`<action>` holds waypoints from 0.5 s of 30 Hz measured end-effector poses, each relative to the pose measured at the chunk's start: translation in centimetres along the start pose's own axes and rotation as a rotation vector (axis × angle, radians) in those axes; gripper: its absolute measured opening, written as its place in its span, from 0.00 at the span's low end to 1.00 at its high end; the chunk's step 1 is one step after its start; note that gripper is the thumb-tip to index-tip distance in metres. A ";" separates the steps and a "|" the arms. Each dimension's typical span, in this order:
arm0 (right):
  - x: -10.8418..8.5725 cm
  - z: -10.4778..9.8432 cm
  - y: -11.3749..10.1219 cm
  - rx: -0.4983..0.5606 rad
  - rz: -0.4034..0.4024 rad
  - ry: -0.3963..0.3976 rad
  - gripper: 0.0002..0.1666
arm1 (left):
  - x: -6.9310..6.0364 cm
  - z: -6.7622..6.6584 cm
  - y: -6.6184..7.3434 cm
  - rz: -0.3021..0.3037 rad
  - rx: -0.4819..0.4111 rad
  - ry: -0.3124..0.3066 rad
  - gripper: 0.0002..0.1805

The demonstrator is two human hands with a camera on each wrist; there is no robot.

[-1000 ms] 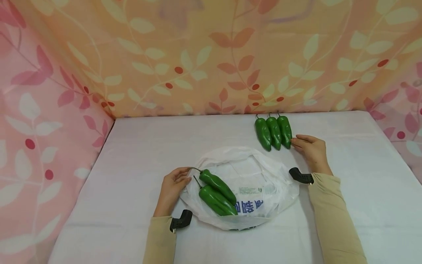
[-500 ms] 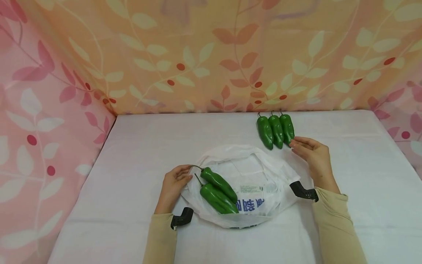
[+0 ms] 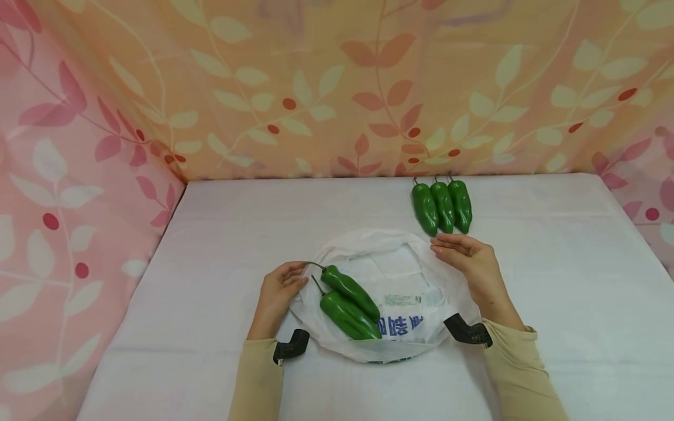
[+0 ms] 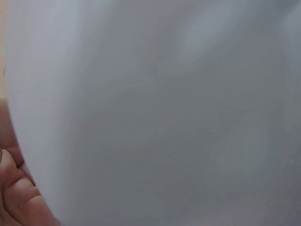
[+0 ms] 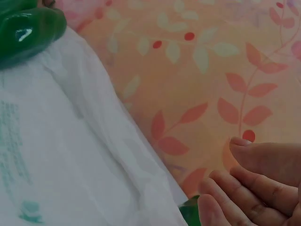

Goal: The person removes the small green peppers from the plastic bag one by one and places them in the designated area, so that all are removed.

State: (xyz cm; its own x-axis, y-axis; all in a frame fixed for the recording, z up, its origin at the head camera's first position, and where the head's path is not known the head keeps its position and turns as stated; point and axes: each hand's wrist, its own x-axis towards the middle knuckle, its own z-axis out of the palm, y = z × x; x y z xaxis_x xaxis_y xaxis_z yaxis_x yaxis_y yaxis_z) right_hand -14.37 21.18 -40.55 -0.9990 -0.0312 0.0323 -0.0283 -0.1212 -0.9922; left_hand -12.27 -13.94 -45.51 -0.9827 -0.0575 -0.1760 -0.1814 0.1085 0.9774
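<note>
Tan sleeves [image 3: 257, 380] nearest, black wrist cameras [image 3: 291, 347] at the cuffs; white plastic bag [image 3: 363, 351] lies open on the bench [image 3: 210, 245], two green peppers [image 3: 351, 290] in its left part; left hand [image 3: 276, 298] at the bag's left rim, beside the pepper stems, whether pinching I cannot tell; right hand [image 3: 476, 272] well apart from it, by the far right rim, fingers loosely bent, holding nothing; just beyond its fingertips, three green peppers [image 3: 444, 207] side by side; leaf-patterned curtain [image 3: 295, 70] behind.
</note>
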 end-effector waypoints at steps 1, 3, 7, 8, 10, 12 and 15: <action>-0.1 0.3 0.1 -0.015 0.002 -0.013 0.19 | 0.0 0.0 0.0 0.000 0.001 -0.001 0.18; -0.2 1.0 0.4 -0.042 0.015 -0.043 0.22 | 0.0 0.0 0.0 -0.002 0.003 -0.002 0.18; -0.5 2.3 0.9 -0.092 0.054 -0.108 0.25 | 0.0 0.0 0.1 -0.006 -0.003 -0.009 0.18; -0.6 2.6 1.0 -0.105 0.065 -0.124 0.25 | 0.0 0.0 0.1 -0.008 -0.004 -0.010 0.18; -0.7 3.3 1.3 -0.124 0.081 -0.156 0.24 | 0.0 0.0 0.1 -0.009 -0.009 -0.012 0.18; -0.8 4.0 1.5 -0.134 0.096 -0.184 0.24 | 0.0 0.0 0.0 -0.007 -0.008 -0.012 0.18; -1.0 5.0 1.8 -0.128 0.126 -0.229 0.23 | 0.0 0.0 0.0 -0.007 -0.009 -0.010 0.18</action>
State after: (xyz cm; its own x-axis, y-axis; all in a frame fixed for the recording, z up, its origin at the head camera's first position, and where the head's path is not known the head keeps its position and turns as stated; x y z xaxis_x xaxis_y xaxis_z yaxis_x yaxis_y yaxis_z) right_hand -13.21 16.04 -41.80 -0.9615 -0.2628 -0.0804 0.0770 0.0235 -0.9968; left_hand -12.28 -13.98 -45.47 -0.9817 -0.0482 -0.1840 -0.1880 0.0989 0.9772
